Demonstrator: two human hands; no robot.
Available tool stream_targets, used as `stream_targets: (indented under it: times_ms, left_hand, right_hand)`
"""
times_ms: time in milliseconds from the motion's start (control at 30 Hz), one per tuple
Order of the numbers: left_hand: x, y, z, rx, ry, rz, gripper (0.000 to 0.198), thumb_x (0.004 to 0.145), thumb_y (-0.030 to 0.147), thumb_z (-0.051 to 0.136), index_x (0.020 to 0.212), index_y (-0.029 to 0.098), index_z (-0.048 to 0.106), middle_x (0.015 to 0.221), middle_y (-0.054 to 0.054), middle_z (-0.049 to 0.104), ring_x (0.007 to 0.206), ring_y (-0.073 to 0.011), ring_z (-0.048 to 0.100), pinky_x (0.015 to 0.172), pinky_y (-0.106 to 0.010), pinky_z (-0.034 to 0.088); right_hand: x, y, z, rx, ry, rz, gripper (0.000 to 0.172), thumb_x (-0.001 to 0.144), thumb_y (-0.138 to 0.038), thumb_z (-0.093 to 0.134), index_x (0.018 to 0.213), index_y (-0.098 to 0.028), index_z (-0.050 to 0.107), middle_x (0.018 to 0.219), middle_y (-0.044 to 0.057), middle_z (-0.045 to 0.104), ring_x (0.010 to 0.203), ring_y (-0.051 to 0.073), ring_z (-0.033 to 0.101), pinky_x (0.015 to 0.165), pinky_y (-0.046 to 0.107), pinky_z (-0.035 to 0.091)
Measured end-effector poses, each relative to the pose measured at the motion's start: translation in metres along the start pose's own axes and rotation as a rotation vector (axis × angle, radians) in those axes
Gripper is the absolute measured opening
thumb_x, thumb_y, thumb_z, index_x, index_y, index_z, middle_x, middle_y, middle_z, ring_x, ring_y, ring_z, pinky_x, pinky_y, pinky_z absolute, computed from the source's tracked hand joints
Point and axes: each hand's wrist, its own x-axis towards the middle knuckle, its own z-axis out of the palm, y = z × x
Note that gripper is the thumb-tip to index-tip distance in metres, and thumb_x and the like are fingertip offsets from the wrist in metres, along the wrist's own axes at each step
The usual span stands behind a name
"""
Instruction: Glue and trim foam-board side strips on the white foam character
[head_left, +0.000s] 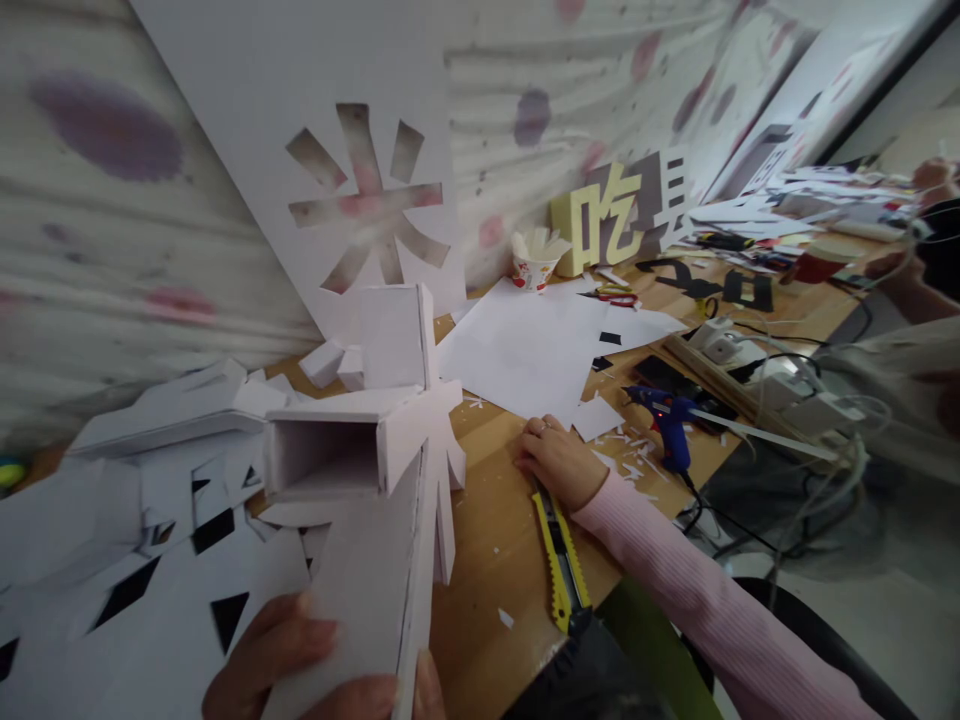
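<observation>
My left hand (322, 660), at the bottom of the view, grips the lower end of a white foam-board character (367, 550). This hollow, box-sided piece has several arms, and one arm's open end faces me. My right hand (559, 460) rests on the wooden table with its fingers curled down. What lies under those fingertips, if anything, is hidden. A yellow utility knife (559, 560) lies just below the right hand, its front end by the palm. Small paper scraps (634, 455) are strewn right of that hand.
A blue glue gun (671, 425) stands at the table's right, near power strips (765, 370) and cables. White sheets (525, 335), scissors (619, 297) and a paper cup (536, 265) lie farther back. Cut foam board (150, 600) covers the left. A cut-out panel (247, 120) leans behind; another person's arm (911, 280) shows at right.
</observation>
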Motion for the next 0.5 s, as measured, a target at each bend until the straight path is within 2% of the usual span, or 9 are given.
stream_targets:
  times_ms: [33,133,200,300,433,500]
  left_hand:
    - [0.000,0.001,0.001,-0.002,0.003,-0.020,0.036,0.048,0.015,0.080,0.060,0.025,0.048,0.076,0.000,0.039,0.078,-0.0198,0.047,0.074,-0.038,0.046]
    - [-0.004,0.008,0.008,-0.047,0.198,-0.280,0.031,0.055,0.014,0.075,0.061,0.024,0.046,0.073,0.000,0.040,0.082,-0.0209,0.048,0.079,-0.042,0.046]
    - [-0.006,0.012,0.011,-0.065,0.243,-0.298,0.031,0.055,0.015,0.074,0.063,0.024,0.045,0.073,0.001,0.042,0.080,-0.0205,0.048,0.077,-0.042,0.047]
    - [-0.005,0.014,0.011,-0.060,0.193,-0.216,0.034,0.051,0.017,0.076,0.064,0.024,0.046,0.074,0.001,0.043,0.079,-0.0201,0.049,0.074,-0.042,0.049]
    - [-0.004,0.012,0.004,-0.039,0.143,-0.259,0.036,0.052,0.016,0.076,0.066,0.024,0.044,0.080,0.001,0.047,0.079,-0.0194,0.049,0.074,-0.043,0.050]
    - [-0.006,0.009,0.000,-0.024,0.098,-0.229,0.037,0.050,0.014,0.078,0.066,0.024,0.046,0.080,0.001,0.046,0.080,-0.0194,0.050,0.075,-0.043,0.051]
  right_hand:
    - [0.000,0.000,0.002,-0.009,0.008,0.005,0.007,0.085,-0.020,0.066,0.083,-0.013,0.068,0.095,0.012,0.062,0.092,0.025,0.054,0.081,0.034,0.043]
    - [-0.005,0.001,0.009,-0.016,0.051,0.032,0.007,0.089,-0.018,0.060,0.090,-0.013,0.065,0.099,0.013,0.061,0.091,0.024,0.056,0.076,0.033,0.044]
    - [-0.008,0.001,0.013,0.000,0.088,0.056,0.008,0.090,-0.020,0.058,0.091,-0.014,0.063,0.099,0.012,0.061,0.088,0.023,0.058,0.075,0.032,0.044]
    - [-0.012,0.002,0.015,0.043,0.157,0.125,0.009,0.091,-0.023,0.058,0.089,-0.015,0.061,0.094,0.010,0.063,0.084,0.021,0.060,0.075,0.030,0.043]
    - [-0.014,0.001,0.013,0.113,0.241,0.263,0.009,0.093,-0.023,0.052,0.089,-0.017,0.056,0.075,0.006,0.066,0.067,0.020,0.062,0.061,0.028,0.040]
    - [-0.014,-0.001,0.012,0.151,0.279,0.313,0.009,0.093,-0.024,0.049,0.090,-0.018,0.055,0.071,0.005,0.066,0.061,0.019,0.061,0.056,0.027,0.038]
